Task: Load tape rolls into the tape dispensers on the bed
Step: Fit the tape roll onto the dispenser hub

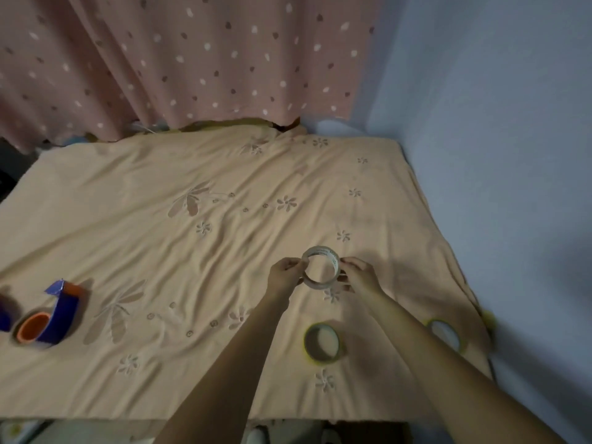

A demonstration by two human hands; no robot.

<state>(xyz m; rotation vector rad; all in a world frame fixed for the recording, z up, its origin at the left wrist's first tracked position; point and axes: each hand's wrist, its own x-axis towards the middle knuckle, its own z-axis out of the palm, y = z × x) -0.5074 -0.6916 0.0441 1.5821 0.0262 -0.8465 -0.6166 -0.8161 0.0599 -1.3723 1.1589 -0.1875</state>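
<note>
One head-worn wide view looks forward and down from the bed's near edge. It faces the far curtain, wall on the right.

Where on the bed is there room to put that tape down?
Most room: the wide middle of the bed sheet, between the blue dispenser and your hands. Crowded near right, by two yellow rolls.

A peach bedsheet with embossed flowers fills the frame's middle. At upper left hangs a pink curtain dotted white and brown. The tape dispenser at lower left is blue and orange.
</note>
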